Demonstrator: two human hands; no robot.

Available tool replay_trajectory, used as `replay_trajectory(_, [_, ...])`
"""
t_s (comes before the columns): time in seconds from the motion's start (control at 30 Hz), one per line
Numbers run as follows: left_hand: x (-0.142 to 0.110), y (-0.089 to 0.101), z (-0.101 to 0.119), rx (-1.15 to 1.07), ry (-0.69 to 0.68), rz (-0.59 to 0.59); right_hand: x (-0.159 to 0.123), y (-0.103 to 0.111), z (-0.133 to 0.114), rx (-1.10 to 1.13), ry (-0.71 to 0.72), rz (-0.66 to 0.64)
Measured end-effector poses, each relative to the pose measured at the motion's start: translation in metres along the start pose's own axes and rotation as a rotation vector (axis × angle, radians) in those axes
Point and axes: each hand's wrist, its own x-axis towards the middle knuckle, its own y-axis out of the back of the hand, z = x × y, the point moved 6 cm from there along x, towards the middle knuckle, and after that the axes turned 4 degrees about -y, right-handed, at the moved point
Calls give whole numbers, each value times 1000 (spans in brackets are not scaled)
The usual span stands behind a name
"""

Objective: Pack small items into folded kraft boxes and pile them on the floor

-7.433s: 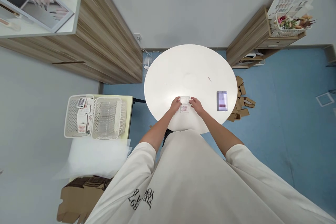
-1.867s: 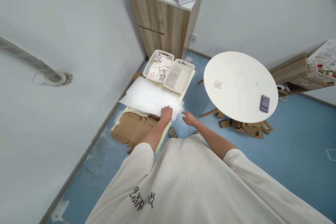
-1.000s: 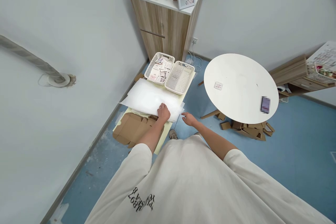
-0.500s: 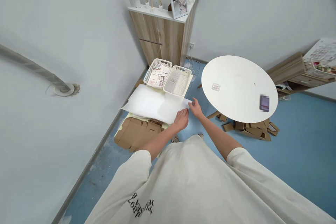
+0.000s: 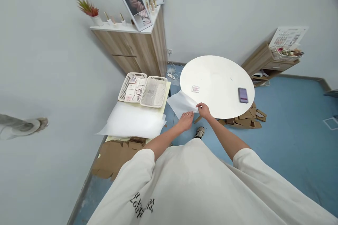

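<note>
A thin, translucent white sheet (image 5: 181,102) hangs between the side table and the round white table (image 5: 215,77). My left hand (image 5: 186,120), with a ring on one finger, pinches its near edge. At its right corner my right hand (image 5: 203,109) grips the same sheet, by the round table's near rim. A stack of similar white sheets (image 5: 134,119) lies on the side table to the left. On the round table are a small clear packet with a pinkish print (image 5: 195,89) and a blurred phone-like object (image 5: 243,95).
Two white baskets stand beyond the stack: a left basket (image 5: 121,91) with small printed packets and a right basket (image 5: 164,93) with clear pieces. Flattened cardboard (image 5: 108,158) lies at lower left; folded cardboard boxes (image 5: 245,121) are under the round table. A wooden cabinet (image 5: 132,47) stands behind.
Both hands have lifted one sheet off the stack and carried it right, toward the round table. My view has turned to the right, and a foot shows beneath my hands.
</note>
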Motion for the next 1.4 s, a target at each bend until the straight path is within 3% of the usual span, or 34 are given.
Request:
replay_trajectory(0.37, [176,-38,29,6,28,-140,87,101,121,6,-178,-35])
replay_trajectory(0.63, [259,-69,49,-45,88,-217,131,141,186,-34,-245,-96])
replay_trajectory(0.8, [278,-80,48,-61,106,-263,148,142,207,-35,-282,-128])
replay_trajectory(1.03, [277,-100,25,-124,165,-382,159,140,221,-59,-329,-150])
replay_trajectory(1.17, [277,-107,11,-144,133,-437,157,146,211,-223,-288,-104])
replay_trajectory(1.4, [284,-103,-7,-146,72,-450,153,113,185,-376,-138,-373])
